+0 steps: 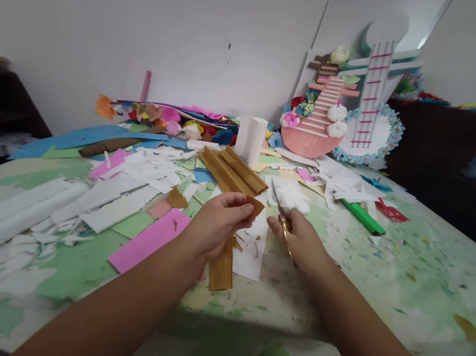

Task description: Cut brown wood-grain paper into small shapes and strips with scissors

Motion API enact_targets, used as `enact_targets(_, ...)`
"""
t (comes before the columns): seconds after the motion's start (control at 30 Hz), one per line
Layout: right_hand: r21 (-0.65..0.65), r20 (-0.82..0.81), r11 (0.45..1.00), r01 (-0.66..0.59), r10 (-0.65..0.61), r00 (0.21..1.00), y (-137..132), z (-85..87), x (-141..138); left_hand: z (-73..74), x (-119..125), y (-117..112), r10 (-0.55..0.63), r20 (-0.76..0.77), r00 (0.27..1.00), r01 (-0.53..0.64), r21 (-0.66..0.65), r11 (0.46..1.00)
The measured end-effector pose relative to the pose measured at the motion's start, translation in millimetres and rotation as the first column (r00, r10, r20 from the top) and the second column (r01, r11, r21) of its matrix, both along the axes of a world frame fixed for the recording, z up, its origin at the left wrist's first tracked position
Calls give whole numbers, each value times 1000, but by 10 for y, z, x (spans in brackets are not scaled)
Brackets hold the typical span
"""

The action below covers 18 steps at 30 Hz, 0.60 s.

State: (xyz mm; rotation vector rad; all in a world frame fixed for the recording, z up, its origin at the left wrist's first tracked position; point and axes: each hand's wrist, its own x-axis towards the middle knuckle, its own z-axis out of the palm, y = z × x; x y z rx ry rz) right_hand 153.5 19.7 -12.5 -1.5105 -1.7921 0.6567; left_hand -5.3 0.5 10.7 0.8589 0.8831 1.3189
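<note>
My left hand (216, 223) is closed on a brown paper strip (222, 267); the strip hangs down below the hand and its top end pokes out by the fingers. My right hand (300, 241) is closed on a pair of scissors (281, 210) with gold handles, the blades pointing up and away, close to the strip's top end. Both hands are over a white sheet (252, 254) on the table. Small brown offcuts lie on that sheet.
Brown folded strips (232, 171) and a white paper roll (252, 137) lie behind the hands. Pink sheet (148, 242), white scraps (114, 199), a green marker (362, 217) and a paper guitar craft (322, 119) crowd the paint-stained table (409, 276).
</note>
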Motion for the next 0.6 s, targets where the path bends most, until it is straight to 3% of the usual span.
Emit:
enact_targets(0.1, -26, -143, 999, -42, 38, 989, 34, 3, 4, -8, -6, 5, -19, 11, 1000, 19, -17, 1000)
enact_targets(0.27, 21, -521, 954, -298, 265, 812, -35, 30, -42, -51, 36, -3, -44, -146, 988, 50, 41, 998)
enact_targets(0.4, 5, -581, 943, -332, 272, 767, -37, -6, -42, -78, 58, -9, 4, -248, 969, 25, 113, 993)
enact_targets(0.6, 52, -567, 968, -247, 232, 791, -32, -11, -48, -86, 32, -34, -104, -423, 900, 158, 96, 983)
